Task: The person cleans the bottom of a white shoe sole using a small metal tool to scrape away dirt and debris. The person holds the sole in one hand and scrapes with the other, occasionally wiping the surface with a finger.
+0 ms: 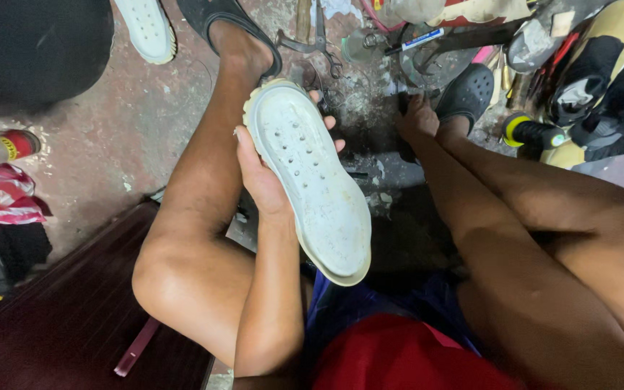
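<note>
My left hand (260,177) grips a white perforated shoe sole (312,180) by its edge and holds it up between my knees, the flat inner face towards me. The fingertips curl round its far side. My right hand (416,119) is stretched down to the dirty floor beside my foot in a black clog (471,90). Its fingers rest among dark bits there, and what they touch is too dark to make out. My other foot (236,40) wears a black sandal.
Scissors (319,43) and a marker (422,40) lie on the floor ahead. Several shoes are piled at the top right (601,72). A second white sole (146,29) lies at the top left. A can (1,146), striped cloth (1,198) and a dark wooden bench (74,310) are at the left.
</note>
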